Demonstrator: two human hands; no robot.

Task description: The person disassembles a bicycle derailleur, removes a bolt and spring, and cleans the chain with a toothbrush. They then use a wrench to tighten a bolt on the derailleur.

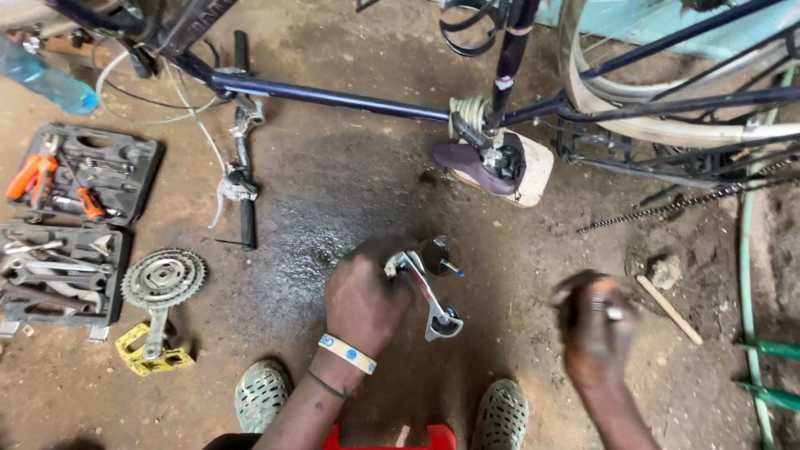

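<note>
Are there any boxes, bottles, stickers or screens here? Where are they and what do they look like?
Tool case: far left on the dirt, open, dark grey, with orange-handled tools.
Second tool case: just below it, grey, holding metal wrenches.
Plastic bottle: top left, clear blue.
No screens or signs.

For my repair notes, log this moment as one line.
left hand: grips silver crank arm | right hand: blurred, small metal part at fingertips | nearby: chainring with yellow pedal, open tool case

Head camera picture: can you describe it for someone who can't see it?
The left hand holds a silver bicycle crank arm above the dirt floor; the blurred right hand pinches a small metal piece. A chainring crank and open tool case lie left.
</note>
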